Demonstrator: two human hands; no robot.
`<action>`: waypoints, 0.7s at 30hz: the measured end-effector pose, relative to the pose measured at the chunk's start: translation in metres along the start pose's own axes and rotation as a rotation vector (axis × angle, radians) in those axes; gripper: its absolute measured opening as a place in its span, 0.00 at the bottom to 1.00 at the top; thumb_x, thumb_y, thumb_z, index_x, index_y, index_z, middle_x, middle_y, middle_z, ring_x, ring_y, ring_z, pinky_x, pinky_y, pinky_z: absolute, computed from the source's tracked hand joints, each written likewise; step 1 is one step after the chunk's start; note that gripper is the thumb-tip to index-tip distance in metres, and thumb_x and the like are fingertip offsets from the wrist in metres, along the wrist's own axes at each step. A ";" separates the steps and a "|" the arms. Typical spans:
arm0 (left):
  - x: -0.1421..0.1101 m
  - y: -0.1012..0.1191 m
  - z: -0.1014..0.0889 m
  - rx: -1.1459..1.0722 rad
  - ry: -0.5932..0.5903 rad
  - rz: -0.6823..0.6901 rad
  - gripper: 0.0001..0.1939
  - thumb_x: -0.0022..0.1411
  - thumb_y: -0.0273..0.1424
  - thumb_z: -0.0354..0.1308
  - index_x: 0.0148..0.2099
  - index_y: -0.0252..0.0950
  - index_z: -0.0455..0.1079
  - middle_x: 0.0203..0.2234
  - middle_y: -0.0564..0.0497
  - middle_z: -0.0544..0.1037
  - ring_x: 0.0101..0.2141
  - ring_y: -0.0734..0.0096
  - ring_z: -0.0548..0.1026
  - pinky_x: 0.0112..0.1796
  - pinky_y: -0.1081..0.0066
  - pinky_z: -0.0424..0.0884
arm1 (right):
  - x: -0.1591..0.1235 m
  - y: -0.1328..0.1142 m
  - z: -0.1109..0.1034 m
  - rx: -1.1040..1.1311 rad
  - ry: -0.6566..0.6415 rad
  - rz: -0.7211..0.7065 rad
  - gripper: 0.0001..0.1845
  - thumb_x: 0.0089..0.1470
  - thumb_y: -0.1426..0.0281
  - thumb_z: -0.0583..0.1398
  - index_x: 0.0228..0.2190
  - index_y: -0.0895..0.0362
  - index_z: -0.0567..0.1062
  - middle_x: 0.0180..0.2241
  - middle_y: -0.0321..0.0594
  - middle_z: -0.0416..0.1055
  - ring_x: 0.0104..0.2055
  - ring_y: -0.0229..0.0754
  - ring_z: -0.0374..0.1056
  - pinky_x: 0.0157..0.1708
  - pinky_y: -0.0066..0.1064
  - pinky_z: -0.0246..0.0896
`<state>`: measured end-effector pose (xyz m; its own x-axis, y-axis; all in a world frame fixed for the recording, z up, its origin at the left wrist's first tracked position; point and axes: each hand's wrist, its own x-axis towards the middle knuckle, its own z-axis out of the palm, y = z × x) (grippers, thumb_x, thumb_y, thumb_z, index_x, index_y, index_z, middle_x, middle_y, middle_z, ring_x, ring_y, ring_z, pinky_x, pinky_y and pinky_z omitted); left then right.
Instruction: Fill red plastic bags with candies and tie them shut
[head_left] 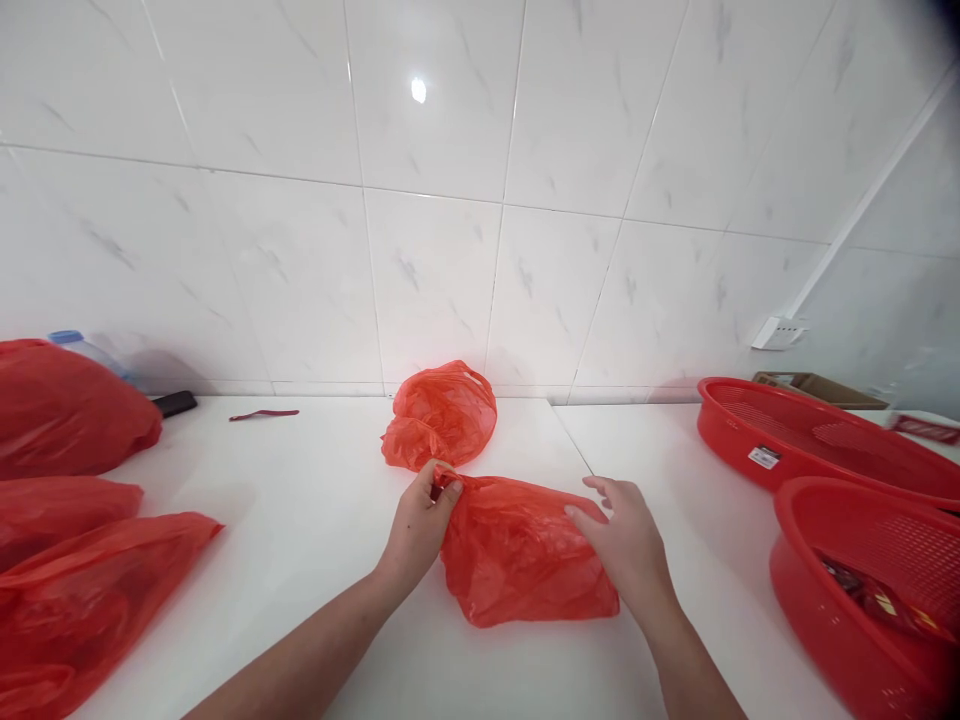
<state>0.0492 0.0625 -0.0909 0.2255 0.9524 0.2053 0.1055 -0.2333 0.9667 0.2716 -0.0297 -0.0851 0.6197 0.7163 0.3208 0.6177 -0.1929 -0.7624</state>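
Red thin plastic bag [532, 560], lower centre of frame, lying on the white table [300, 520]. Left hand [418, 518] pinches its bunched upper-left corner, thumb against fingers; right hand [628, 540] is loose at the right end, thumb and fingers apart, contact unclear. Likely light, limp, a bit slippery, tears if yanked. Best hold: that bunched corner, probably several layers; single film elsewhere would stretch or slide. Can't tell contents.

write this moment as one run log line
left hand: pinching red bag at upper left corner | right hand: open at bag's right end, contact unclear | behind: crumpled red bag | right: red baskets
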 end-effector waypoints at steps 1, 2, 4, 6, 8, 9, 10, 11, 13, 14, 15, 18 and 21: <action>-0.001 0.002 0.001 -0.036 -0.004 -0.008 0.11 0.60 0.39 0.52 0.30 0.39 0.61 0.23 0.57 0.66 0.23 0.74 0.64 0.24 0.74 0.60 | -0.006 -0.006 0.001 -0.042 0.097 -0.106 0.16 0.44 0.61 0.62 0.37 0.51 0.75 0.38 0.41 0.69 0.38 0.46 0.65 0.34 0.35 0.60; -0.003 0.003 0.002 -0.081 -0.019 -0.013 0.11 0.60 0.40 0.52 0.30 0.39 0.61 0.23 0.56 0.66 0.23 0.73 0.64 0.24 0.73 0.62 | -0.013 -0.012 0.004 -0.057 0.158 -0.211 0.14 0.47 0.62 0.60 0.37 0.51 0.75 0.39 0.42 0.69 0.40 0.46 0.65 0.37 0.35 0.60; -0.007 0.008 0.004 -0.193 -0.087 -0.036 0.11 0.60 0.40 0.53 0.31 0.38 0.61 0.24 0.55 0.68 0.25 0.72 0.67 0.28 0.71 0.66 | -0.026 -0.024 0.011 -0.031 0.130 -0.364 0.08 0.53 0.66 0.56 0.34 0.52 0.74 0.35 0.41 0.70 0.38 0.44 0.66 0.39 0.34 0.60; -0.010 0.013 0.006 -0.330 -0.196 -0.076 0.10 0.60 0.38 0.54 0.31 0.38 0.61 0.27 0.54 0.70 0.29 0.70 0.70 0.34 0.67 0.70 | -0.034 -0.030 0.022 -0.031 -0.023 -0.416 0.10 0.56 0.69 0.52 0.34 0.52 0.74 0.34 0.40 0.72 0.37 0.43 0.67 0.39 0.33 0.61; -0.013 0.018 0.006 -0.464 -0.300 -0.116 0.08 0.59 0.35 0.55 0.31 0.38 0.63 0.28 0.53 0.71 0.32 0.69 0.71 0.39 0.65 0.71 | -0.035 -0.026 0.034 -0.123 -0.175 -0.395 0.15 0.56 0.73 0.50 0.41 0.54 0.74 0.43 0.45 0.71 0.43 0.46 0.67 0.42 0.36 0.61; -0.014 0.020 0.006 -0.531 -0.341 -0.139 0.07 0.59 0.33 0.55 0.30 0.38 0.63 0.28 0.53 0.71 0.32 0.69 0.71 0.39 0.65 0.70 | -0.033 -0.022 0.039 -0.177 -0.227 -0.379 0.18 0.55 0.74 0.50 0.45 0.55 0.72 0.48 0.47 0.69 0.46 0.48 0.66 0.43 0.38 0.61; -0.014 0.021 0.006 -0.597 -0.370 -0.165 0.06 0.59 0.32 0.55 0.31 0.38 0.64 0.27 0.53 0.71 0.31 0.70 0.71 0.37 0.67 0.71 | -0.030 -0.017 0.042 -0.221 -0.266 -0.366 0.20 0.53 0.74 0.52 0.48 0.56 0.71 0.50 0.48 0.67 0.47 0.49 0.65 0.44 0.38 0.61; -0.013 0.021 0.006 -0.655 -0.381 -0.193 0.05 0.59 0.32 0.55 0.31 0.38 0.64 0.27 0.53 0.71 0.30 0.71 0.71 0.35 0.69 0.70 | -0.027 -0.012 0.044 -0.252 -0.299 -0.355 0.22 0.51 0.74 0.54 0.49 0.55 0.71 0.50 0.48 0.66 0.48 0.50 0.65 0.44 0.38 0.61; -0.010 0.019 0.005 -0.722 -0.338 -0.253 0.03 0.57 0.31 0.55 0.31 0.38 0.64 0.25 0.54 0.69 0.26 0.73 0.69 0.29 0.72 0.69 | -0.024 -0.004 0.044 -0.274 -0.358 -0.333 0.23 0.47 0.72 0.58 0.47 0.52 0.72 0.48 0.44 0.68 0.45 0.48 0.66 0.40 0.35 0.62; -0.008 0.019 0.004 -0.720 -0.297 -0.276 0.04 0.56 0.30 0.56 0.30 0.39 0.63 0.24 0.55 0.68 0.24 0.74 0.68 0.26 0.74 0.68 | -0.023 -0.002 0.043 -0.277 -0.379 -0.326 0.23 0.45 0.70 0.60 0.46 0.50 0.73 0.48 0.42 0.68 0.44 0.47 0.67 0.39 0.34 0.62; -0.006 0.018 0.002 -0.693 -0.267 -0.285 0.05 0.56 0.31 0.56 0.29 0.39 0.63 0.24 0.55 0.68 0.23 0.74 0.67 0.25 0.75 0.67 | -0.024 -0.002 0.042 -0.280 -0.401 -0.319 0.22 0.45 0.69 0.61 0.45 0.49 0.74 0.48 0.40 0.68 0.43 0.46 0.67 0.37 0.32 0.62; -0.001 0.016 -0.005 -0.500 -0.289 -0.193 0.08 0.53 0.38 0.58 0.33 0.40 0.64 0.26 0.53 0.69 0.27 0.69 0.69 0.25 0.72 0.68 | -0.025 -0.005 0.037 -0.301 -0.438 -0.298 0.17 0.45 0.68 0.61 0.40 0.49 0.76 0.46 0.38 0.69 0.37 0.41 0.67 0.34 0.29 0.60; 0.002 0.015 -0.009 -0.146 -0.333 -0.084 0.16 0.42 0.37 0.66 0.34 0.41 0.66 0.25 0.54 0.70 0.27 0.66 0.70 0.24 0.73 0.67 | -0.023 -0.009 0.033 -0.341 -0.422 -0.250 0.09 0.47 0.67 0.61 0.33 0.51 0.78 0.40 0.37 0.71 0.33 0.39 0.66 0.31 0.29 0.58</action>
<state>0.0423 0.0626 -0.0743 0.5274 0.8452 0.0865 0.0032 -0.1037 0.9946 0.2355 -0.0224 -0.1047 0.2322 0.9589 0.1630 0.8840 -0.1381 -0.4467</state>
